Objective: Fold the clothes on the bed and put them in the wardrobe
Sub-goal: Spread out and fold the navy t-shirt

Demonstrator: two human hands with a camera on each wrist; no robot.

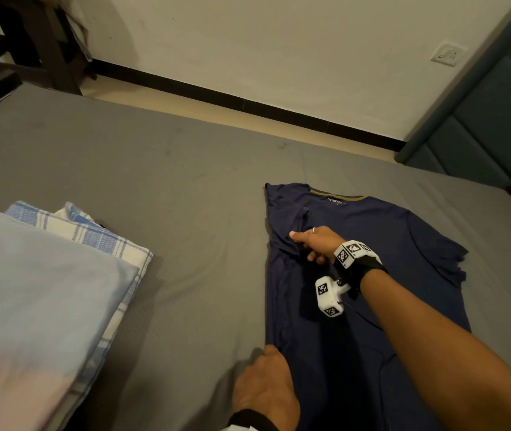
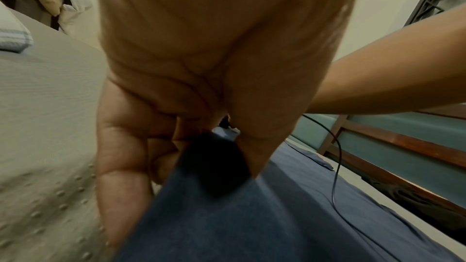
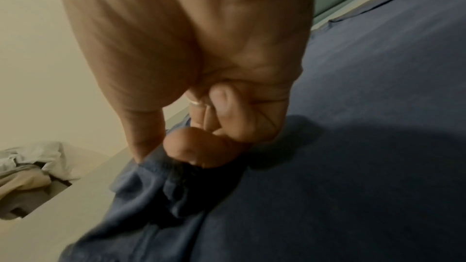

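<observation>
Mid-fold on the bed (image 1: pixel 154 157): right hand (image 1: pixel 313 244) pinches the navy T-shirt (image 1: pixel 372 244) at its folded left sleeve, left hand (image 1: pixel 266 384) pinches the near hem; next, likely folding the right side.

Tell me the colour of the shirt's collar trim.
Olive-gold trim on the navy shirt, best in the head view.

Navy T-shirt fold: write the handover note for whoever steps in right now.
Left hand: grips the navy T-shirt at its near left hem corner.
Right hand: fingers pinch the folded-in left side, near the sleeve.
The shirt lies flat on the grey bed, collar away from you; the left side is folded in, the right sleeve spread out.
Folded pile sits at left.
Left: fold the right side, fold in half, carry clothes to the wardrobe (not in view).
</observation>
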